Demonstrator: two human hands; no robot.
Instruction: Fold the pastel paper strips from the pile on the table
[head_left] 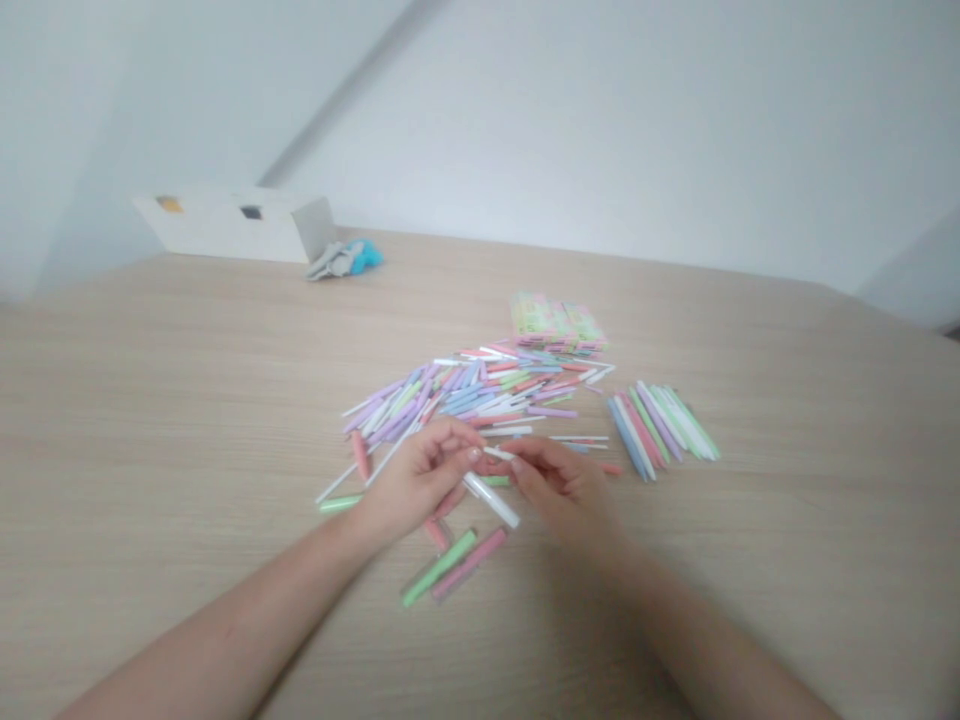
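My left hand (439, 465) is closed, with a white pen-like tube (492, 500) sticking out below its fingers toward the lower right. Between the fingertips of both hands runs a small thin white piece (499, 454); its exact kind is too blurred to tell. My right hand (559, 480) pinches the right end of that piece. Just under my hands lie a green tube (439, 568) and a pink tube (470, 564), side by side on the table. A short red piece (438, 533) rests near my left wrist, partly hidden.
Beyond my hands spreads a loose heap of pastel tubes and thin sticks (472, 395). To the right, several pen-like tubes (661, 430) lie in a row. Behind the heap are stacked colourful packets (556, 322). A white box (232, 228) and a grey-blue crumpled item (346, 258) stand back left.
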